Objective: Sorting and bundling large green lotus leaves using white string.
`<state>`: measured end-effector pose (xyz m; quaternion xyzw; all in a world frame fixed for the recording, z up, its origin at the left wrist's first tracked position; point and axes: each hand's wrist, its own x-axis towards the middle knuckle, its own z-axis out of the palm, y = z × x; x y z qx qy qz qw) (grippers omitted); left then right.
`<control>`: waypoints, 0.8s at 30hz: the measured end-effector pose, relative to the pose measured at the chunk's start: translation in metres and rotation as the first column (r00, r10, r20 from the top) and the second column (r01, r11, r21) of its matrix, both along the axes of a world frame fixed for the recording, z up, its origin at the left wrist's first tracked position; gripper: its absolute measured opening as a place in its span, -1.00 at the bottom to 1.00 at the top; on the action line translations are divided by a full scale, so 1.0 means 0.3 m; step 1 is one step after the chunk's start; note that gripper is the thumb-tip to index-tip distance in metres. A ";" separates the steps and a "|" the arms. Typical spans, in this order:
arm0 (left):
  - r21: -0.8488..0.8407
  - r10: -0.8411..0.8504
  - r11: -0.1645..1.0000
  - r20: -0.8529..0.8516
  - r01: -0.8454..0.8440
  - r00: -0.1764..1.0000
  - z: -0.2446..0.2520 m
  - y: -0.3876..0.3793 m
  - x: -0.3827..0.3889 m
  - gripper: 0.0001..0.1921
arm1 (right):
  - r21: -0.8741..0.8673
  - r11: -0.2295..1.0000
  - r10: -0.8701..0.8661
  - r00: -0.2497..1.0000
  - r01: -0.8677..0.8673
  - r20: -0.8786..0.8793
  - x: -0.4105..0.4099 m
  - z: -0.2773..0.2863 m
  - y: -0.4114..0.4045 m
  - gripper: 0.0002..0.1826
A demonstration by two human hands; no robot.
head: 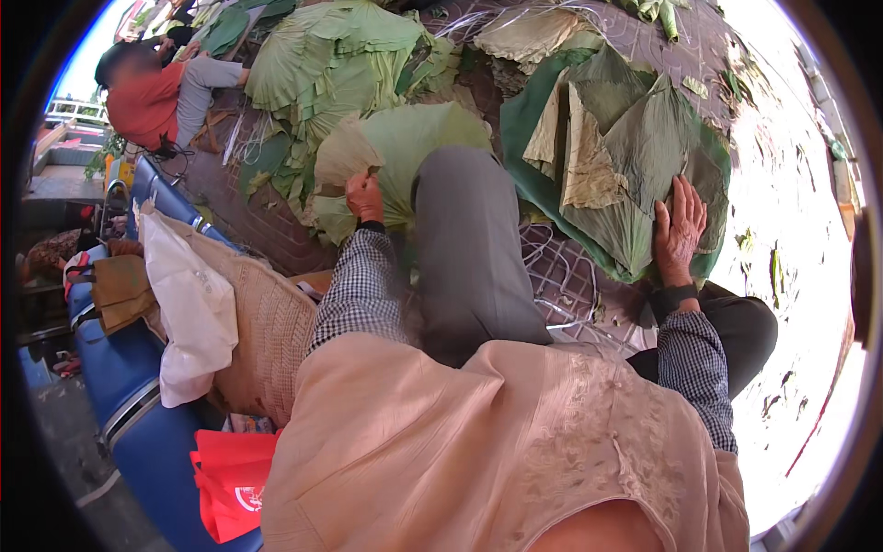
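Observation:
My left hand (364,199) pinches a pale green lotus leaf (421,131) near its browned part, left of my grey-trousered knee. The leaf spreads behind and beside the knee. My right hand (679,231) rests flat on a stack of dried lotus leaves (641,145), fingers extended and thumb apart. On top of that stack lie folded grey-green leaf pieces and a torn tan piece (593,159). A wide, dark green leaf (521,114) shows beneath them. Part of the left hand's leaf is hidden by the knee.
A heap of pale green lotus leaves (338,62) lies ahead on the brick paving (276,234). White plastic strapping (566,265) is tangled between the stacks. To the left are blue seats (131,393) with a white bag (190,310) and red bag (231,476). Another person (148,96) sits beyond.

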<state>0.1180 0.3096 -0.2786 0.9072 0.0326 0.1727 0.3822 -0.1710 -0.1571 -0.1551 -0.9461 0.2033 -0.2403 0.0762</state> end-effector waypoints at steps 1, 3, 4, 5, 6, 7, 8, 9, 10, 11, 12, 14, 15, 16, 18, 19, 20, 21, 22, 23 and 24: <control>0.013 -0.005 1.000 -0.109 0.006 0.994 -0.071 0.032 -0.055 -0.80 | 0.002 1.000 0.013 1.000 -0.013 -0.024 -0.001 -0.002 0.000 -0.42; 0.035 0.019 0.999 -0.301 -0.009 0.954 -0.162 0.076 -0.121 -0.82 | -0.050 0.999 -0.001 1.000 0.000 -0.019 0.000 -0.004 -0.001 -0.44; 0.097 -0.040 0.993 -0.254 0.067 0.966 -0.190 0.090 -0.145 -0.82 | -0.055 0.998 -0.002 1.000 0.001 -0.013 0.002 -0.006 0.000 -0.44; 0.157 -0.100 0.977 -0.271 0.147 0.957 -0.208 0.097 -0.162 -0.82 | -0.061 0.998 0.015 1.000 -0.016 -0.022 0.003 -0.006 0.001 -0.44; 0.129 -0.133 0.976 -0.288 0.176 0.948 -0.217 0.102 -0.165 -0.78 | -0.058 0.998 0.014 1.000 -0.015 -0.015 0.005 -0.005 0.003 -0.44; 0.131 -0.124 0.978 -0.261 0.162 0.957 -0.223 0.107 -0.161 -0.78 | -0.052 0.999 0.007 1.000 -0.006 0.016 0.008 -0.004 0.007 -0.43; 0.163 -0.111 0.973 -0.286 0.162 0.952 -0.228 0.112 -0.151 -0.77 | -0.052 0.999 0.016 1.000 -0.016 -0.004 0.011 -0.001 0.011 -0.43; 0.176 -0.115 0.967 -0.339 0.183 0.934 -0.238 0.114 -0.139 -0.76 | -0.032 0.999 0.013 1.000 -0.013 -0.017 0.014 0.001 0.015 -0.43; 0.185 -0.116 0.966 -0.303 0.178 0.946 -0.249 0.122 -0.126 -0.76 | -0.015 1.000 -0.012 1.000 0.012 -0.013 0.012 0.009 0.015 -0.42; 0.177 -0.090 0.966 -0.445 0.186 0.891 -0.259 0.139 -0.105 -0.77 | -0.018 1.000 -0.015 1.000 0.015 -0.002 0.012 0.014 0.018 -0.42; 0.130 -0.093 0.969 -0.588 0.208 0.804 -0.270 0.148 -0.069 -0.77 | -0.024 1.000 0.008 1.000 -0.008 -0.001 0.011 0.019 0.020 -0.42; 0.218 -0.180 0.896 -0.617 0.386 0.766 -0.272 0.168 -0.006 -0.77 | -0.012 1.000 -0.005 1.000 0.006 0.025 0.002 0.031 0.022 -0.42; 0.357 -0.215 0.783 -0.614 0.510 0.760 -0.257 0.168 0.020 -0.75 | -0.005 1.000 -0.024 0.999 0.024 0.042 -0.001 0.037 0.022 -0.42; 0.394 -0.259 0.756 -0.553 0.523 0.792 -0.225 0.152 0.057 -0.74 | -0.005 1.000 -0.026 0.999 0.027 0.043 -0.004 0.043 0.022 -0.42; 0.216 -0.278 0.879 -0.493 0.425 0.824 -0.097 0.074 0.151 -0.72 | 0.009 0.999 -0.036 0.998 0.036 0.057 -0.012 0.054 0.024 -0.42; 0.163 -0.335 0.886 -0.424 0.434 0.841 -0.001 0.016 0.190 -0.71 | 0.026 0.999 -0.045 0.998 0.044 0.048 -0.014 0.058 0.024 -0.42; 0.083 -0.316 0.917 -0.446 0.390 0.837 0.115 -0.053 0.220 -0.69 | 0.039 0.998 -0.053 0.998 0.051 0.044 -0.015 0.061 0.024 -0.41; 0.022 -0.394 0.903 -0.360 0.429 0.846 0.241 -0.133 0.236 -0.68 | 0.022 0.999 -0.051 0.995 0.049 0.082 -0.018 0.063 0.023 -0.41; -0.034 -0.422 0.898 -0.344 0.438 0.839 0.374 -0.231 0.247 -0.67 | 0.034 0.998 -0.047 0.995 0.045 0.085 -0.020 0.064 0.023 -0.40; -0.143 -0.511 0.857 -0.364 0.495 0.779 0.511 -0.330 0.251 -0.64 | 0.056 0.997 -0.059 0.996 0.055 0.069 -0.022 0.064 0.022 -0.39; -0.275 -0.623 0.782 -0.371 0.560 0.688 0.637 -0.435 0.244 -0.61 | 0.069 0.996 -0.068 0.996 0.064 0.059 -0.024 0.064 0.020 -0.39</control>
